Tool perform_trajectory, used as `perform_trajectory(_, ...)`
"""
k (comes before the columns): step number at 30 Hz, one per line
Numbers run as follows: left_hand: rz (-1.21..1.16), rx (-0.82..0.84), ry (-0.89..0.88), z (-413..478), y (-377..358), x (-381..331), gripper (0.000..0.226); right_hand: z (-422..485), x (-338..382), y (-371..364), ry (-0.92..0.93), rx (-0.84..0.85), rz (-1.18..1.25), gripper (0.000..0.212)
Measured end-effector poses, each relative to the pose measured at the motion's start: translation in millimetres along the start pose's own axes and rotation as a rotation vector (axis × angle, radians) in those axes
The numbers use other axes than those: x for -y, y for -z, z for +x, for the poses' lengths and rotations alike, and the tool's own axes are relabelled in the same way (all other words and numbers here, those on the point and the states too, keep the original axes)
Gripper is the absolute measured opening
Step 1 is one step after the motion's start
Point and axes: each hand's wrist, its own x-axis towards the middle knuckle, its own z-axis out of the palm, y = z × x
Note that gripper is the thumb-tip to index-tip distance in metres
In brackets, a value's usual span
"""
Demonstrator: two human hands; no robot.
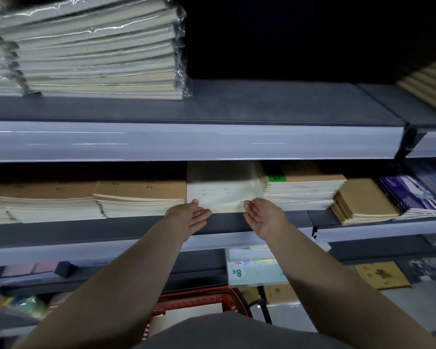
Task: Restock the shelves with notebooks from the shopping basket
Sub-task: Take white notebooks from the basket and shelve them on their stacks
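While I reach both arms toward 12 o'clock, left hand and right hand flank white notebook stack on middle shelf. Fingers straight, gripping nothing, fingertips touching stack's front edge. Red basket at 6 o'clock holds pale notebook.

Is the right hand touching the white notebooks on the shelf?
Touching. In the head view the right hand presses its fingertips against the front edge of the white notebooks.

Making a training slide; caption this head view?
Left hand and right hand press against a white notebook stack on the shelf; red basket below.
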Motion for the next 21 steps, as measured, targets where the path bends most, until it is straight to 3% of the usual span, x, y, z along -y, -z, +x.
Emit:
perform_trajectory(10,0.062,0.044,0.004,5.2,7.4,-0.4,0.025,11.0,5.5,1.5,-0.016,-0.062,0.062,0.019)
perform_trajectory(16,0.078,0.044,-0.015,11.0,8.8,3.5,0.03,14.9,9.0,-5.9,0.006,-0.131,-0.206,0.027)
perform_trajectory(21,0.074,0.061,-0.025,7.6,7.5,4.7,0.033,7.8,10.1,-2.1,0.007,-0.031,-0.235,0.019)
